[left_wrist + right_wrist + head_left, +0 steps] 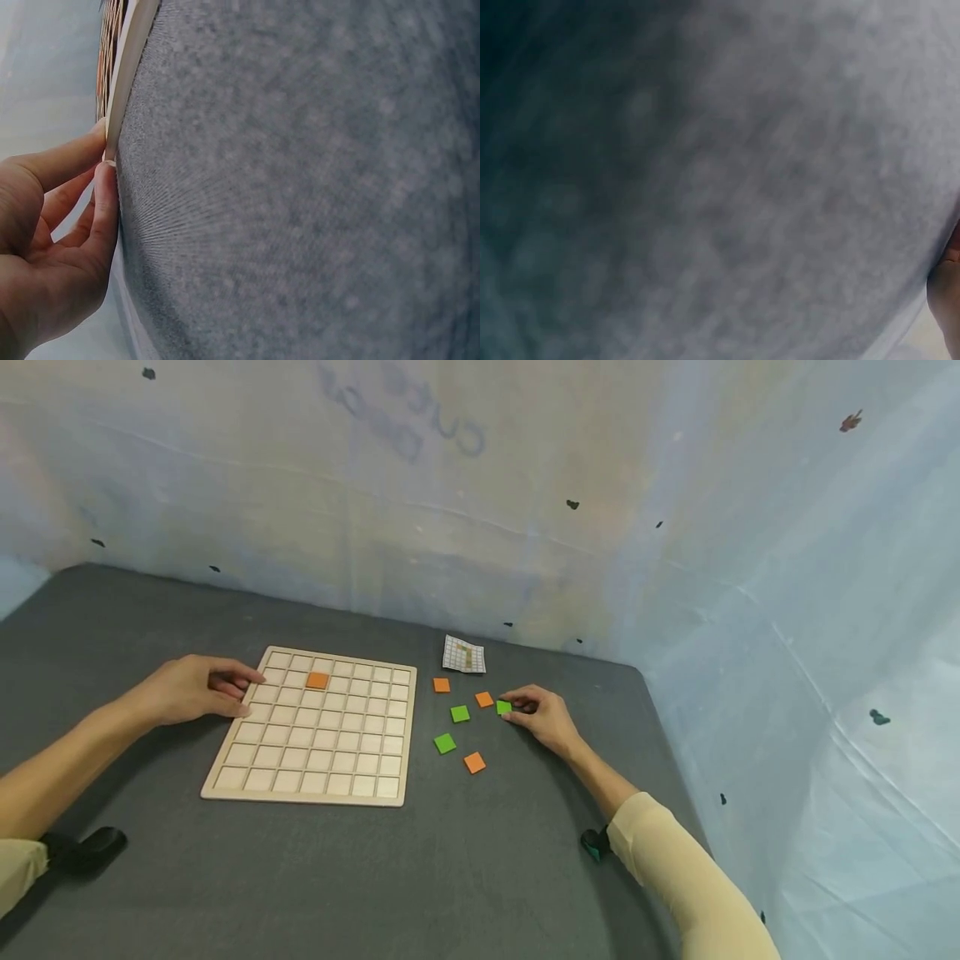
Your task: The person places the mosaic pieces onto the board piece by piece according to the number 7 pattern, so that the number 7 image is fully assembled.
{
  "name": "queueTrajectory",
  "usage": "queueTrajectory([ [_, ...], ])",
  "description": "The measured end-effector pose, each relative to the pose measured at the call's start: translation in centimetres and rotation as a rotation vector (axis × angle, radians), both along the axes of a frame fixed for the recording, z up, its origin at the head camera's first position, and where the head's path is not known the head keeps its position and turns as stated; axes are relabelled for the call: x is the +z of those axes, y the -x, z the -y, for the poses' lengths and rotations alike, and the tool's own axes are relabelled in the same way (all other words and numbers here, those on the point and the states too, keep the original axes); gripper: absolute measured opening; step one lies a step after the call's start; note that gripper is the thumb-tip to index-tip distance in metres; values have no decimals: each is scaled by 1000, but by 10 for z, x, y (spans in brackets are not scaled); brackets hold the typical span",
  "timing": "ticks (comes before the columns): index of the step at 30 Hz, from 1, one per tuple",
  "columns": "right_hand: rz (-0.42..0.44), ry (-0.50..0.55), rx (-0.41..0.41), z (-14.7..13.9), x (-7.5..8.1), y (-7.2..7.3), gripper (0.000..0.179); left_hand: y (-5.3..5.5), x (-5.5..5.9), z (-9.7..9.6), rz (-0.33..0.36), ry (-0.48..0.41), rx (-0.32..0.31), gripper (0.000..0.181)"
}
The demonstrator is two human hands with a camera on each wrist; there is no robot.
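A wooden grid board [308, 727] of square cells lies on the dark table, with one orange tile [317, 681] in an upper cell. My left hand [197, 689] is at the board's left edge, its thumb and fingertips holding the rim; the left wrist view shows the pale board edge [127, 75] at those fingertips [106, 169]. Right of the board, my right hand [546, 720] pinches a green tile [504, 707] between thumb and fingers, low over the table. Only a sliver of that hand [946, 296] shows in the right wrist view; the tile is out of that frame.
Between board and right hand lie loose green tiles [445, 743] and orange tiles [474, 762]. A small printed grid card [463, 655] sits behind them, near the far table edge. Pale sheeting [480, 527] hangs behind the table and along its right side.
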State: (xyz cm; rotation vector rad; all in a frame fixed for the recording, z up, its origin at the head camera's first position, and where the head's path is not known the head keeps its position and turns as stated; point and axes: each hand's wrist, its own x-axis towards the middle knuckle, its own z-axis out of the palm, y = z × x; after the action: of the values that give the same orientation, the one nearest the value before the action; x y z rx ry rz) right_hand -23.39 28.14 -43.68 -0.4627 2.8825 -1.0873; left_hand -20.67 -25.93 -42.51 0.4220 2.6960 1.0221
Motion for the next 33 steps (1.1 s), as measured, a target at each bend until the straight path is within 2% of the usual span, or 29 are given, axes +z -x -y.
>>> queueTrajectory([
  [9, 21, 3, -42, 7, 8, 3, 26, 0, 0, -1, 0, 4, 4, 53],
  [14, -3, 16, -59, 13, 11, 6, 26, 0, 0, -1, -5, 10, 2, 54],
  [22, -62, 48, -42, 28, 15, 14, 25, 2, -1, -1, 9, -12, -10, 53],
  [33, -29, 97, 15, 64, 20, 18, 26, 3, 0, 3, 52, -72, -12, 57],
])
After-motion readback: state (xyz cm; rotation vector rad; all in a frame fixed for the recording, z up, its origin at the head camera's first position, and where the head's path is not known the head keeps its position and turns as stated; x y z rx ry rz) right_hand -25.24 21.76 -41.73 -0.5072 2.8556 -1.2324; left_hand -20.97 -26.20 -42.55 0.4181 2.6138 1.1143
